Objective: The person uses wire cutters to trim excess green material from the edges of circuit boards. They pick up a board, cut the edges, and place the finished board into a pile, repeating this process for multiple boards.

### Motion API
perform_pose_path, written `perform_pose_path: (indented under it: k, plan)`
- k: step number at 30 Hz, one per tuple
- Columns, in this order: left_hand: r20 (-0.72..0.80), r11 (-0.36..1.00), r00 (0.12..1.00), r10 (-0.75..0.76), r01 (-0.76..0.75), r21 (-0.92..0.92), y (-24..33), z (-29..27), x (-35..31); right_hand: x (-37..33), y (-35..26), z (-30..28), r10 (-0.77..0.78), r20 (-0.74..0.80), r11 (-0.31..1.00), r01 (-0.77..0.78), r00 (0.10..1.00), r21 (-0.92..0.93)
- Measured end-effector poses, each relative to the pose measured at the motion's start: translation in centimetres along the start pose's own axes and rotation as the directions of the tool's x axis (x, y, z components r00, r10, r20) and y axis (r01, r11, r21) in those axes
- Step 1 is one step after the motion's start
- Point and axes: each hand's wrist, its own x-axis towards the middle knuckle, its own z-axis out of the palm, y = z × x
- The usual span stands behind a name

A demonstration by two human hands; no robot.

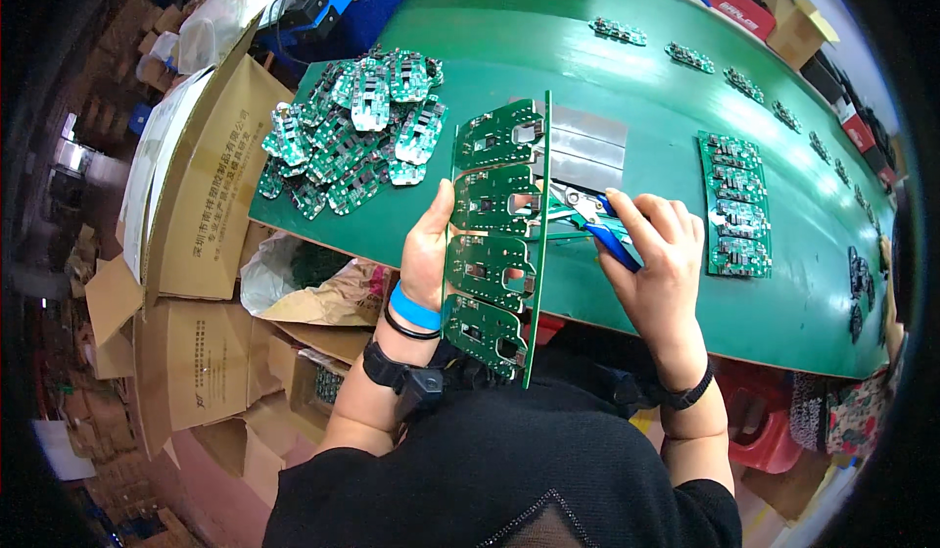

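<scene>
My left hand is closed on the left edge of a green circuit board panel, which I hold tilted up above the table. Several board sections with cut-outs run down the panel, and a narrow green edge strip stands along its right side. In my right hand is a pair of cutting pliers with blue handles. Their metal jaws are beside the edge strip; whether they touch it I cannot tell. A grey metal plate lies on the table behind the panel.
Loose circuit boards form a pile at the left of the green table. Another board panel lies to the right. A row of small boards follows the far edge. Open cardboard boxes stand at the left.
</scene>
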Motion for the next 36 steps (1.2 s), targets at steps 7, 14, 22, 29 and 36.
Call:
perform_pose_path:
  k: [7,14,22,29,36]
  plan:
    - [0.015,0.995,1.0,0.013,-0.011,-0.101,0.0,-0.3,-0.2,-1.9,0.8,-2.1,0.013,0.164,0.989,-0.037,0.986,0.145]
    - [0.119,0.948,0.984,-0.131,0.159,-0.274,-0.3,-0.5,0.4,-6.1,4.2,-4.2,0.012,0.369,1.0,-0.007,0.929,-0.017]
    - [0.06,0.954,0.96,-0.275,0.28,-0.11,-3.2,2.7,1.8,-2.6,1.9,-2.8,0.011,0.137,0.935,-0.058,0.991,0.35]
    - [0.322,0.898,0.902,-0.287,0.371,-0.239,-1.6,2.3,1.4,0.9,0.7,-1.5,0.018,0.224,0.806,-0.146,0.974,0.573]
    - [0.125,0.337,0.963,0.24,-0.204,0.919,7.8,6.7,4.0,2.9,0.9,-0.6,0.028,0.236,0.846,-0.149,0.971,0.513]
